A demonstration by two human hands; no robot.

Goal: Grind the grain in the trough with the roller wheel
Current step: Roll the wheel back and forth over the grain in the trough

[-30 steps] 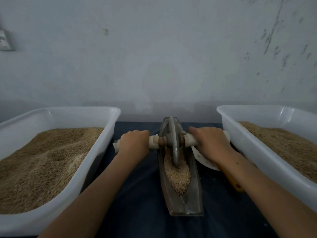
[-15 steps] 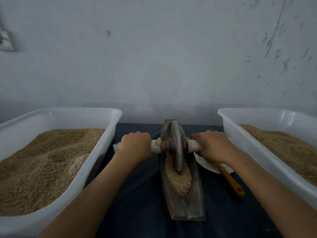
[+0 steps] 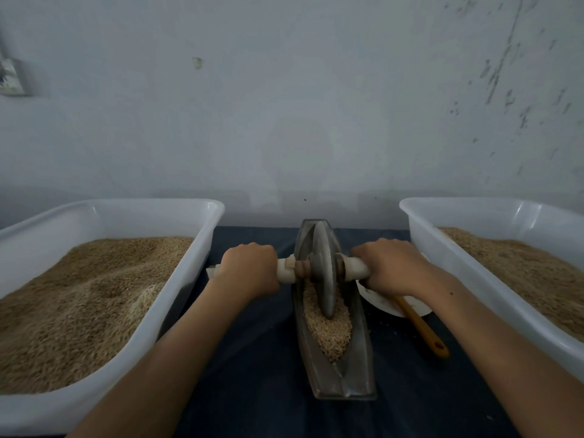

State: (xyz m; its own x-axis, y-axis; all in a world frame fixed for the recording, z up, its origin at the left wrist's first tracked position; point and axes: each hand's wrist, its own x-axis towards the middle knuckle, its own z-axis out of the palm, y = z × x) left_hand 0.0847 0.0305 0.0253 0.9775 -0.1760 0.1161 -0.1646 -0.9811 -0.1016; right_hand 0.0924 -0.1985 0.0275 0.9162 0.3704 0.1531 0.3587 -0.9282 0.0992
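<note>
Grain (image 3: 328, 327) fills the middle and near part of a narrow, boat-shaped metal trough (image 3: 343, 382) that lies lengthwise on a dark blue cloth (image 3: 252, 358), running from the wall toward the person. The roller wheel (image 3: 324, 273), a thin upright metal disc, stands in the far half of the trough with its lower edge sunk into the grain. A pale handle bar (image 3: 286, 272) passes through the wheel's hub and sticks out on both sides. The left hand (image 3: 249, 268) has its fingers curled over the bar just left of the trough, and the right hand (image 3: 390, 267) grips the bar's other end just right of it, so the wheel sits midway between the two fists, knuckles up. The far tip of the trough shows behind the wheel; its near end is bare metal. On the left stands a large white tub (image 3: 202, 235) heaped with brown grain, and a second white tub (image 3: 448, 245) with grain stands on the right; both flank the trough with cloth between. Under the right wrist lies a small white dish (image 3: 384, 306), partly hidden, with an orange-handled spoon (image 3: 423, 330) resting in it, handle pointing toward the person. A pale scuffed wall (image 3: 284, 105) rises behind.
</note>
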